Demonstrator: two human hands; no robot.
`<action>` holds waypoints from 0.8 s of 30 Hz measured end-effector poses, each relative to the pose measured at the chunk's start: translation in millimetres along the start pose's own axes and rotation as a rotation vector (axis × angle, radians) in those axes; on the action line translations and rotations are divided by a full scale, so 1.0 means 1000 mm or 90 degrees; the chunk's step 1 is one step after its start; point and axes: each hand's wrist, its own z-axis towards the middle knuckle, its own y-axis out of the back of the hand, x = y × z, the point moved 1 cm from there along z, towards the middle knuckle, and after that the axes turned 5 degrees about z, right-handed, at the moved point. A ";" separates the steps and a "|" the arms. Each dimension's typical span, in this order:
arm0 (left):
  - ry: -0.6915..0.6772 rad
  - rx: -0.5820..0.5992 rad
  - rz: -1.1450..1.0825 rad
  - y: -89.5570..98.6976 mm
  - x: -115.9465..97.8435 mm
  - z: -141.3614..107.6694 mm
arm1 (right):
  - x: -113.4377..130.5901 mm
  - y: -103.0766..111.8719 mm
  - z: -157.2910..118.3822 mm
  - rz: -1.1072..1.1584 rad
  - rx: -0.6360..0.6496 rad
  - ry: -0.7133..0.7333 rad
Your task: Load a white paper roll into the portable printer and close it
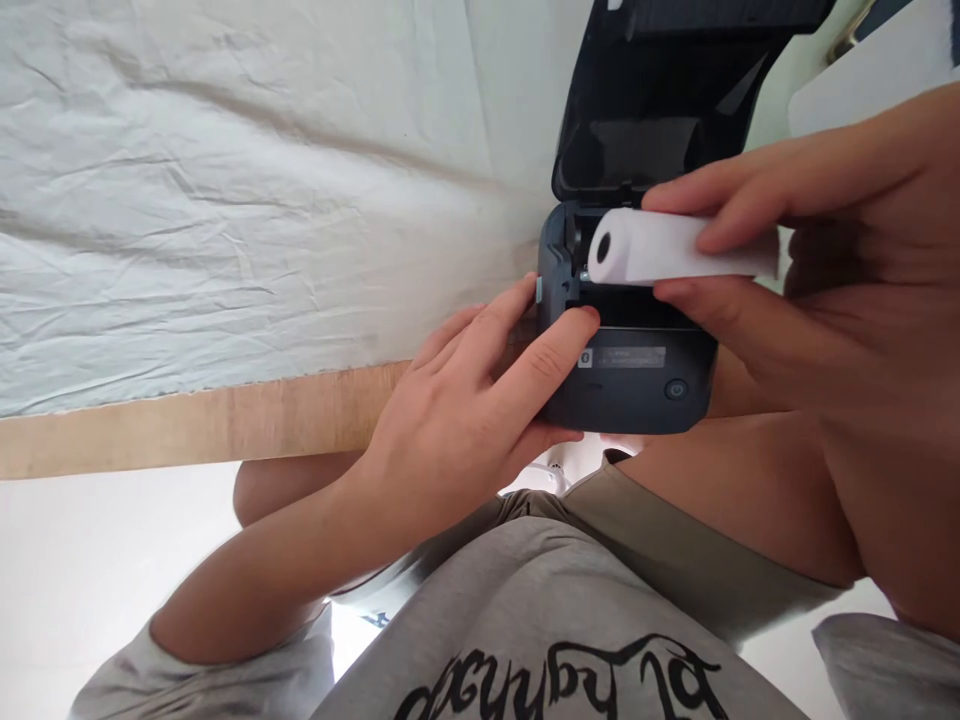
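A small dark label printer [630,390] has its black lid [652,110] raised. My left hand [480,390] grips the printer's left side, the thumb or a finger resting at the edge of the open compartment. Between the fingers and thumb of my right hand [810,230] is a white paper roll [667,250], its dark core hole facing left. The roll lies sideways over the compartment [630,305], partly covering it; whether it touches the inside I cannot tell. A label strip [622,357] and a round power button [676,389] show on the printer's front.
A wrinkled pale cloth [262,200] covers the table, whose wooden edge [187,420] runs along the front. A white object [877,75] stands at the upper right. My lap is just below the printer.
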 end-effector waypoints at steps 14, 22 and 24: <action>-0.014 -0.020 -0.138 -0.001 0.005 -0.007 | -0.001 -0.011 0.010 0.108 0.097 0.058; 0.101 -0.091 -0.224 0.009 0.016 0.009 | -0.007 -0.007 -0.002 0.140 0.119 0.256; 0.115 -0.096 -0.228 0.008 0.016 0.020 | -0.009 -0.008 -0.008 0.125 0.127 0.326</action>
